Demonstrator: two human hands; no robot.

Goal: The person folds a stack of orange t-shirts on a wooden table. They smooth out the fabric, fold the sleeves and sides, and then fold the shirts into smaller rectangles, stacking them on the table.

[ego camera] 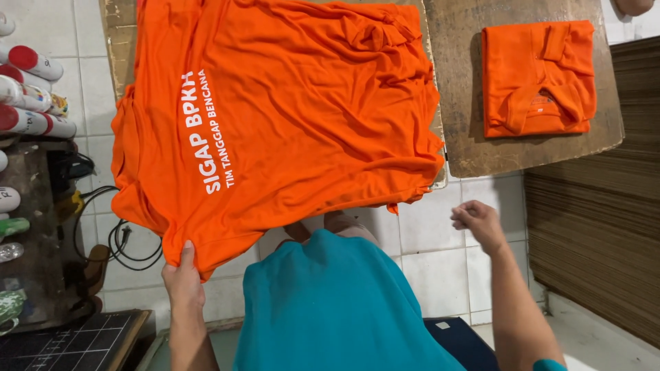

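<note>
The left hand [182,278] pinches the near hem corner of the orange shirt [275,117], thumb on top and fingers closed under the cloth. The shirt lies spread across a worn board [120,41], its near edge hanging off toward the person, wrinkled at the far right. White block lettering runs in two lines along the shirt's left half, a big line and a smaller one beside it. The right hand [479,223] is off the cloth, just past the shirt's near right corner, fingers curled loosely and holding nothing. Beyond it, on a second brown board [522,154], sits a folded orange shirt [537,77], a neat square with a sleeve folded over the top. At the far left, white spray cans with red caps [31,65] lie stacked on their sides. Brown cardboard sheets [598,240] pile up at right.
</note>
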